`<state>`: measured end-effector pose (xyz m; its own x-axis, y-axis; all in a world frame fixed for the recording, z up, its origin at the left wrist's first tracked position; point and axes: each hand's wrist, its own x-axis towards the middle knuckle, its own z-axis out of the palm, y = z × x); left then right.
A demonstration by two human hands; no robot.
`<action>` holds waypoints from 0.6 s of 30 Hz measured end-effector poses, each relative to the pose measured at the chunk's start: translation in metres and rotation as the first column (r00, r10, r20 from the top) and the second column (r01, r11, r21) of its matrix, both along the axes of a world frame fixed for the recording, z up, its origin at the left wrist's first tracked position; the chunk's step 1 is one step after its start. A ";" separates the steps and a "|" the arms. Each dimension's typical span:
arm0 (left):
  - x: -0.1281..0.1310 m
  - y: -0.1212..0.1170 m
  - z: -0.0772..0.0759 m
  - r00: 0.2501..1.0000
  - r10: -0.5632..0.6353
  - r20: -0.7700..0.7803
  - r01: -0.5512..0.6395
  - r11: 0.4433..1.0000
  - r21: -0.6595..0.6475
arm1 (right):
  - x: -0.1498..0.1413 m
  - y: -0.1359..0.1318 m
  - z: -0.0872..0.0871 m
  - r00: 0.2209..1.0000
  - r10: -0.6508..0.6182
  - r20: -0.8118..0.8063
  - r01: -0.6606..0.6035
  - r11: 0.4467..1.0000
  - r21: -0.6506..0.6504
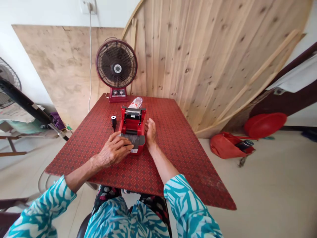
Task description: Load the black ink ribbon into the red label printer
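A small red printer (133, 127) with its lid open stands on the red patterned table (173, 155). My left hand (114, 150) rests on the printer's near grey lid, fingers curled over it. My right hand (150, 133) lies against the printer's right side, fingers pressed together along the casing. A small black roll core (113, 121) stands upright just left of the printer. A clear plastic bottle (135, 103) lies on the table behind the printer.
A red table fan (116, 69) stands at the table's far edge, its cord running up the wall. Wooden boards lean against the wall behind. On the floor at right lie a red bag (228, 146) and a red basin (264, 124). Another fan (7, 82) is at far left.
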<state>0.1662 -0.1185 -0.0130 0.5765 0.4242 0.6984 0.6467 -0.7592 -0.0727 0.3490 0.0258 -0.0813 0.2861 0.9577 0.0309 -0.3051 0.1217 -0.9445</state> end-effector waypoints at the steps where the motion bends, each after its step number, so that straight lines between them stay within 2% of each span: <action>1: 0.001 -0.002 -0.001 1.000 0.003 0.012 -0.003 1.000 0.023 | 0.001 0.010 0.008 1.000 -0.005 -0.004 0.005 1.000 0.005; 4: 0.004 -0.008 -0.002 0.999 0.001 0.034 -0.002 0.999 0.043 | -0.003 0.032 0.031 0.995 0.076 -0.060 -0.072 0.996 0.058; 7: 0.005 -0.011 -0.003 0.999 0.002 0.049 -0.003 0.999 0.033 | -0.009 0.034 0.043 0.980 0.174 -0.093 -0.166 0.982 0.091; 10: 0.005 -0.011 -0.005 0.998 0.020 0.056 -0.022 0.999 0.027 | -0.005 0.021 0.043 0.982 0.190 -0.018 -0.186 0.971 0.148; 14: 0.004 -0.010 -0.009 0.998 0.044 0.049 -0.045 0.999 0.011 | 0.011 -0.008 0.037 0.974 0.101 0.202 -0.155 0.949 0.276; 16: 0.005 -0.011 -0.010 0.998 0.035 0.060 -0.035 0.999 -0.002 | 0.016 -0.023 0.033 0.966 0.105 0.236 -0.167 0.951 0.262; 18: 0.005 -0.013 -0.009 0.997 0.024 0.074 -0.023 1.000 -0.015 | 0.018 -0.033 0.029 0.972 0.152 0.180 -0.186 0.965 0.187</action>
